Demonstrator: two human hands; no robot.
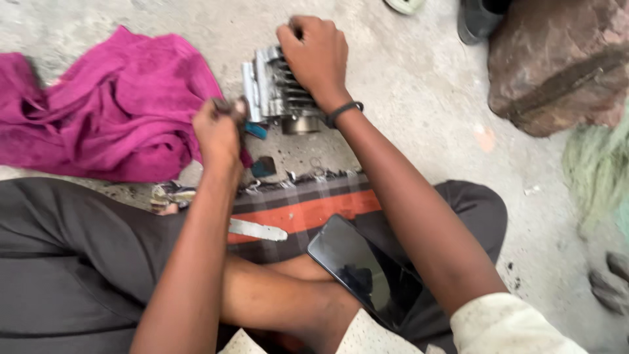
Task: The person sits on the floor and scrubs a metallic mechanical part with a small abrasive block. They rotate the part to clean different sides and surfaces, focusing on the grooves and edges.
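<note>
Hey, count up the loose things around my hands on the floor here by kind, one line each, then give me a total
Finned metal engine part, under the right hand: 1
Magenta cloth, beside the left hand: 1
Small teal-blue pieces: 2
Dark phone on the lap: 1
Reddish-brown rock: 1
Total: 6

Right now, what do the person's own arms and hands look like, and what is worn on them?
Both forearms are bare. The right hand has a thin black band around its wrist, and a pale cream sleeve is pushed up past the elbow. The left hand has nothing on its wrist; a bit of the same cream cloth shows at the bottom edge. No gloves or rings visible.
</note>
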